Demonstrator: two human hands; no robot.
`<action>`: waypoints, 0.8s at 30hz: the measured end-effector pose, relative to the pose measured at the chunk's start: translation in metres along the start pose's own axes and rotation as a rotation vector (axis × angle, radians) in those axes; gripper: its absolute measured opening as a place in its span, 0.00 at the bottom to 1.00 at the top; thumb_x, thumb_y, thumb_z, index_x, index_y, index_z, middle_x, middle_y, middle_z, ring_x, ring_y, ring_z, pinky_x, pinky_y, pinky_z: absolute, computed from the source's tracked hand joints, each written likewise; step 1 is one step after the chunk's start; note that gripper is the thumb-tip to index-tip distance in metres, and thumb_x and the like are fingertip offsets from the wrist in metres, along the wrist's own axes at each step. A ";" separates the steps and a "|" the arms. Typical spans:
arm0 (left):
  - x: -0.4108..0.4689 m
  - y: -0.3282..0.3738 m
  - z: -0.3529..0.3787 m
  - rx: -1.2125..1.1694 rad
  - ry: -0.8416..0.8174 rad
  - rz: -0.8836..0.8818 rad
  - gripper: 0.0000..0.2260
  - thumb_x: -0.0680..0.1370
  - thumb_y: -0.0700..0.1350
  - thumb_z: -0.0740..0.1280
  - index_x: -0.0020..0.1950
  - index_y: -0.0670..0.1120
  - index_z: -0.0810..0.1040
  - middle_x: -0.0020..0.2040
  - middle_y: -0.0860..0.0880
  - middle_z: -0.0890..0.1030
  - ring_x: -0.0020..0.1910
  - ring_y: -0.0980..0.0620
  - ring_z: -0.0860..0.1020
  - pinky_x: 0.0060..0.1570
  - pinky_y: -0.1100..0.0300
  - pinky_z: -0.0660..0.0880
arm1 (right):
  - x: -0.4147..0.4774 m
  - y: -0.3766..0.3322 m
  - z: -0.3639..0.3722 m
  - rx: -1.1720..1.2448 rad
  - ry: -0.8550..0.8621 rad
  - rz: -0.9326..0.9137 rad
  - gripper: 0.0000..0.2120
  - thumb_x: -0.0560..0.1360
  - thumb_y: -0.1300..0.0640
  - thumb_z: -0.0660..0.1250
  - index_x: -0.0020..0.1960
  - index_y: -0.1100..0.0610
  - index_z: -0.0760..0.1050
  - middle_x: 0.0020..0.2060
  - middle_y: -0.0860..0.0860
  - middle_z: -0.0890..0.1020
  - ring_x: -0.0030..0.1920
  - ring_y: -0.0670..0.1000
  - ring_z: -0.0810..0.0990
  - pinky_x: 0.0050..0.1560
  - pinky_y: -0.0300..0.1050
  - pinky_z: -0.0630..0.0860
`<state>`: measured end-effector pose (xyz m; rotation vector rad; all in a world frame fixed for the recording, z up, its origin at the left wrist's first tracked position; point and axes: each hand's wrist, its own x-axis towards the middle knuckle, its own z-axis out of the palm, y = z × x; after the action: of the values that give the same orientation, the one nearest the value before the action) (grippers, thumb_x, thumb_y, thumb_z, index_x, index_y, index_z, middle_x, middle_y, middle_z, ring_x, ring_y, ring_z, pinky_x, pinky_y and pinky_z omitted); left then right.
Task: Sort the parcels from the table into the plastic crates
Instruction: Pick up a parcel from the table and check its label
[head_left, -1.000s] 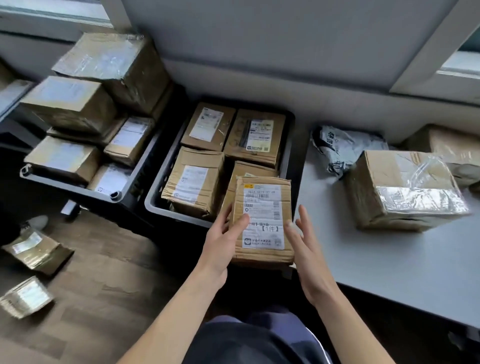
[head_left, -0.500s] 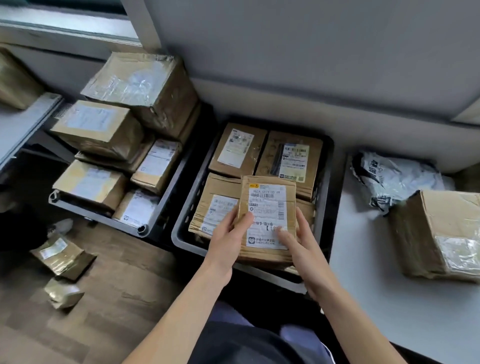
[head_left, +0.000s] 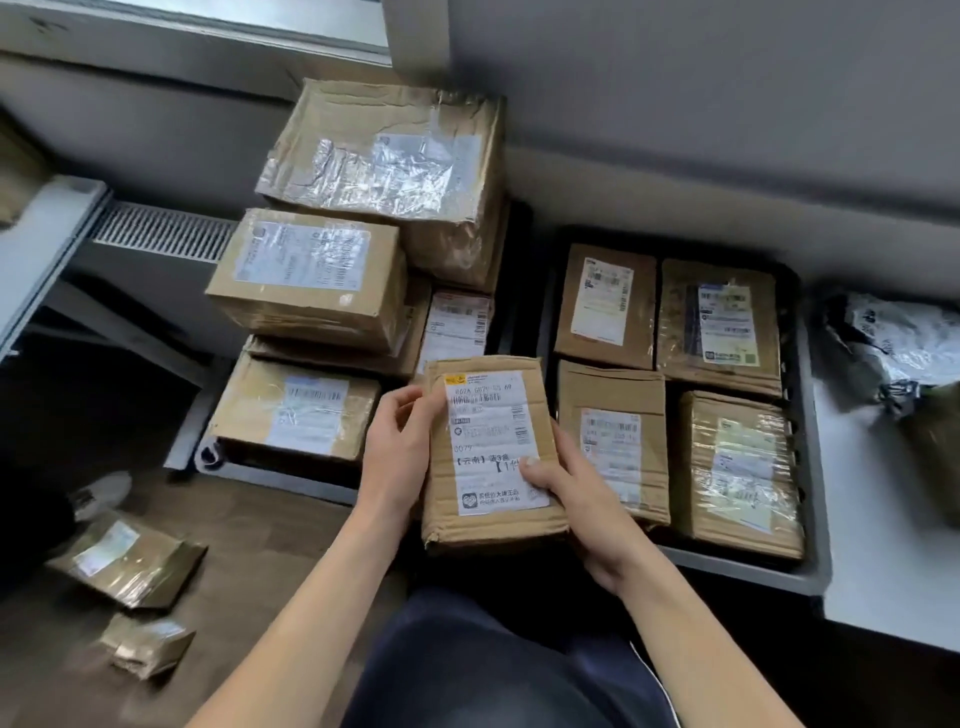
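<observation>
The left hand (head_left: 400, 457) curls round the left edge of a labelled parcel (head_left: 488, 447). The right hand (head_left: 582, 509) grips its right side, thumb on the label. The parcel is held at the front-left corner of the grey crate (head_left: 727, 566), and four boxes (head_left: 605, 306) lie inside that crate.

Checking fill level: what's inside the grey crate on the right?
Four cardboard parcels, flat, labels up, two by two. The right hand, gripping the held parcel, hides the front-left parcel's near corner; the crate's floor is covered.
</observation>
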<state>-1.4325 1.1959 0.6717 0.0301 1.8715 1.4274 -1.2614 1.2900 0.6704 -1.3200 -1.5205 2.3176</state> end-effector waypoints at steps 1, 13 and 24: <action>0.002 0.000 -0.012 -0.005 -0.010 0.001 0.20 0.74 0.61 0.72 0.60 0.51 0.79 0.58 0.50 0.84 0.56 0.52 0.83 0.57 0.51 0.80 | 0.000 0.000 0.013 0.018 0.000 0.004 0.23 0.82 0.61 0.66 0.73 0.43 0.70 0.60 0.46 0.86 0.62 0.49 0.84 0.61 0.47 0.79; 0.017 0.001 -0.068 0.041 -0.167 0.037 0.11 0.82 0.53 0.69 0.59 0.50 0.83 0.53 0.55 0.86 0.52 0.59 0.84 0.46 0.68 0.77 | 0.000 0.012 0.078 0.098 0.208 -0.007 0.33 0.77 0.58 0.73 0.79 0.45 0.66 0.61 0.52 0.85 0.59 0.52 0.86 0.61 0.54 0.81; 0.038 0.028 -0.061 0.040 -0.243 0.192 0.20 0.81 0.53 0.70 0.72 0.48 0.77 0.62 0.56 0.83 0.60 0.63 0.80 0.60 0.65 0.77 | 0.067 -0.074 0.078 0.187 0.357 -0.126 0.11 0.84 0.51 0.64 0.64 0.50 0.81 0.53 0.49 0.88 0.58 0.52 0.86 0.64 0.54 0.80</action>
<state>-1.5058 1.1739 0.6793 0.3951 1.7312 1.4414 -1.3845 1.3038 0.6978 -1.4447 -1.2079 1.9610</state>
